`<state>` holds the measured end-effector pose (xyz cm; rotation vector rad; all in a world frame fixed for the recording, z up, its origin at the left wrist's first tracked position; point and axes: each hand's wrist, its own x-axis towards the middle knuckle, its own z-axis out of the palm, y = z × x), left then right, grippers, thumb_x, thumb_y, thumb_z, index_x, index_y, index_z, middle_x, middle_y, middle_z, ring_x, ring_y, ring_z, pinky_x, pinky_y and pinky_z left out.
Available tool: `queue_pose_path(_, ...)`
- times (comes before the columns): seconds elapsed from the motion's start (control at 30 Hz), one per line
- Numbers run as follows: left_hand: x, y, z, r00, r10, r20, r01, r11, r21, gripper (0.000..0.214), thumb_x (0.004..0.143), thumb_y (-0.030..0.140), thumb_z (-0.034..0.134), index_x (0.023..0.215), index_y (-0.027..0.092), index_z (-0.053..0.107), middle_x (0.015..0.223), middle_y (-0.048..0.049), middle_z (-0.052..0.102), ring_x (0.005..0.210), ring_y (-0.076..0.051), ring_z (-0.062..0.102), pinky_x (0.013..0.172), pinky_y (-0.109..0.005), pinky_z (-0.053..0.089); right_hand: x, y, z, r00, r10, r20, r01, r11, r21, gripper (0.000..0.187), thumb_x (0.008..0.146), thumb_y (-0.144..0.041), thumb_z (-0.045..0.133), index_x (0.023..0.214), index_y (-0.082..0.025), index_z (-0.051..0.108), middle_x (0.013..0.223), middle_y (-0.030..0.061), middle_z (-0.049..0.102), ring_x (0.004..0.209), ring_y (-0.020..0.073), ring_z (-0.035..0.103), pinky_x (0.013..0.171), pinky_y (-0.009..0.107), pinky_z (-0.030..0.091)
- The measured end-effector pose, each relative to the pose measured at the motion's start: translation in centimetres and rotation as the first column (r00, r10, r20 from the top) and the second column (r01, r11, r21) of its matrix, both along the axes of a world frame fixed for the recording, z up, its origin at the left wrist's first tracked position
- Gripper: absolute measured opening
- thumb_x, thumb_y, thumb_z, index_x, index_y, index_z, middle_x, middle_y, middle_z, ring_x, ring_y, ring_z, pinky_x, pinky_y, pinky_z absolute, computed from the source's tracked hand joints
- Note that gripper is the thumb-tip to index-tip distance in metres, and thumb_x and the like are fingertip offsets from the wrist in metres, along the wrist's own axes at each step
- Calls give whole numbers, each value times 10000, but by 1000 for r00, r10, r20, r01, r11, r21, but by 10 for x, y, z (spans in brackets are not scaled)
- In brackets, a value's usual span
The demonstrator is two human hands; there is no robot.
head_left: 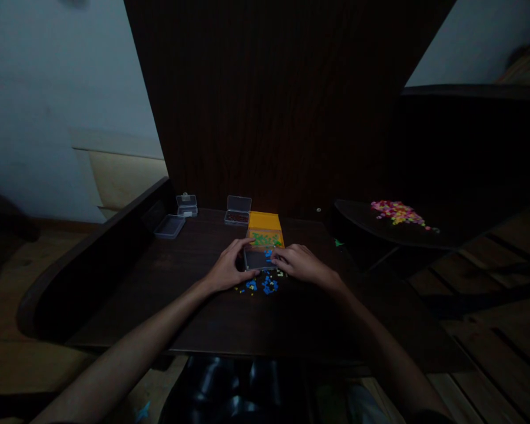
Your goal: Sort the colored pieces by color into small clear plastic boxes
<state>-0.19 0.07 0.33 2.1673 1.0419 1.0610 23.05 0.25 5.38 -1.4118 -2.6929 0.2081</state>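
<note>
My left hand (228,266) is wrapped round the left side of a clear plastic box (254,259), thumb at the near edge and fingers at the far edge. A few small blue pieces (268,253) show inside the box, towards its right. My right hand (301,262) is at the box's right side with its fingertips pinched together over it; whatever they hold is too small to make out. Just in front of the box lie loose blue pieces (270,286), mixed with small yellow bits and pale pieces (281,273). Behind it, green pieces (265,238) fill a container with a yellow lid (265,221).
A clear box with dark red pieces (237,218) stands open at the back. Further left are a small open clear box (187,206) and a shallow clear tray (170,227). Pink and yellow pieces (397,213) are heaped on the right-hand ledge. A raised wooden side (101,253) bounds the left.
</note>
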Motion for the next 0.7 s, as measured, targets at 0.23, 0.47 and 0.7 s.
queue_pose_path(0.23, 1, -1, 0, 999, -34, -4, 34, 999, -2, 722, 721, 332, 773, 1346, 226, 429, 1194, -75, 570, 1056, -233, 580, 879, -373, 511, -1, 12, 0, 993, -9, 113, 11, 1000, -15, 210, 931, -288, 508, 976, -211, 698, 882, 65, 708, 787, 177, 617, 624, 245, 325)
queue_pose_path(0.47, 1, -2, 1, 1000, -30, -7, 30, 1000, -5, 725, 721, 333, 774, 1349, 232, 425, 1184, -74, 568, 1020, -224, 584, 874, -375, 512, -4, 12, 5, 990, -40, 138, 45, 998, -40, 226, 901, -281, 525, 990, -221, 724, 904, 69, 726, 796, 186, 636, 639, 244, 347)
queue_pose_path(0.7, 0, 0, -1, 1000, -14, 3, 14, 1000, -2, 727, 714, 346, 775, 1343, 235, 428, 1214, -79, 567, 1042, -232, 580, 880, -388, 510, -2, 5, 15, 989, -92, 116, 94, 996, -11, 283, 877, -254, 498, 1043, -228, 725, 903, 59, 731, 794, 179, 644, 658, 239, 374)
